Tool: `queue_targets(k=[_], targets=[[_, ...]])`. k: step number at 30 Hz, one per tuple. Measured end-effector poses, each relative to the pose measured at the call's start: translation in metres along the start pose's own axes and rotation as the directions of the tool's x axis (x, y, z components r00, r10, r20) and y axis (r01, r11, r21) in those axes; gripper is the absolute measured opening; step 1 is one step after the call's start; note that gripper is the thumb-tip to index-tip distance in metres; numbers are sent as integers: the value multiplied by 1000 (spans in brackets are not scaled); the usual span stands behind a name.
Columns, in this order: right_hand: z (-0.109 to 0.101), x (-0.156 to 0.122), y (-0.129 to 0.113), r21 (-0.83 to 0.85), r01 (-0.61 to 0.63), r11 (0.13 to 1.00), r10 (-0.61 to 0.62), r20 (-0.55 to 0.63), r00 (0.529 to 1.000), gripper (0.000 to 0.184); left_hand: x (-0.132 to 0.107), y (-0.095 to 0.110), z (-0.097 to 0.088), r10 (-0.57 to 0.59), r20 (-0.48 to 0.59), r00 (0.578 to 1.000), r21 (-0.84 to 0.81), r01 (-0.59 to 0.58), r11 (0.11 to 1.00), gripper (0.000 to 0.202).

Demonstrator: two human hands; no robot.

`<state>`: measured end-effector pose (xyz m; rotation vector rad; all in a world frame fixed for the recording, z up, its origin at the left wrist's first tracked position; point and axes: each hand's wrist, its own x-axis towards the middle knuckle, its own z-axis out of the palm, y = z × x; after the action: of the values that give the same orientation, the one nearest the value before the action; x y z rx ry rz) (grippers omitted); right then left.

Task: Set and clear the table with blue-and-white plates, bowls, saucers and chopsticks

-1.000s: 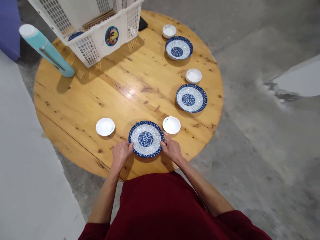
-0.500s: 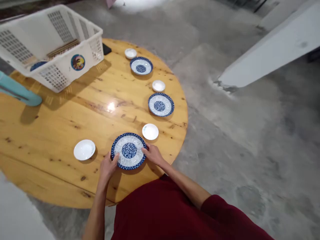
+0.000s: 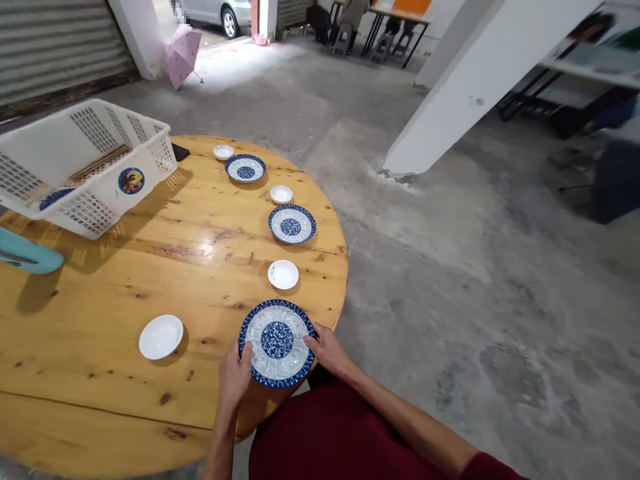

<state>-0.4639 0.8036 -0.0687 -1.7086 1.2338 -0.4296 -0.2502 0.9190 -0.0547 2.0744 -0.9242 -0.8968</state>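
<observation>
A round blue-and-white plate (image 3: 277, 341) is gripped at its two sides near the table's front edge. My left hand (image 3: 235, 375) pinches its left rim, thumb on top. On the right rim, my right hand (image 3: 327, 348) holds it the same way, with the fingers underneath hidden. Just beyond the plate is a small white bowl (image 3: 283, 275). Another white bowl (image 3: 161, 337) lies to the left of my left hand. Two more patterned plates, a nearer plate (image 3: 292, 224) and a farther plate (image 3: 245, 168), lie along the table's right edge.
Small white bowls (image 3: 281, 195) sit beside the far plates on the round wooden table (image 3: 210, 280). A white plastic basket (image 3: 90, 193) with chopsticks stands back left, near a teal bottle (image 3: 30, 253) and a black phone (image 3: 180, 152). A white pillar (image 3: 440, 113) rises from the floor.
Both hands have moved the plate to the right and nearer to me, away from the small bowl. The camera view has tilted up, showing more of the room.
</observation>
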Motion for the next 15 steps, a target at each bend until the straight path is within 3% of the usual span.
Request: queue_targets(k=[4,9,12,15], targets=[[-18,-18,6,23,-30,999,30,-15,999,19,-18,10,20,-39,-16,999,40,40,998,38],[-43,-20,19,42,-25,999,26,-15,1000,20,-29,28,43,-52,-71,996,99,59,993,35],[-74,-16,38,63,0,998,1,-25,1000,22,-31,57,68,-35,-92,995,118,45,992,35],[-123,-12,66,69,-8,998,11,-50,999,25,-30,96,113,-8,-93,996,104,17,994,35]])
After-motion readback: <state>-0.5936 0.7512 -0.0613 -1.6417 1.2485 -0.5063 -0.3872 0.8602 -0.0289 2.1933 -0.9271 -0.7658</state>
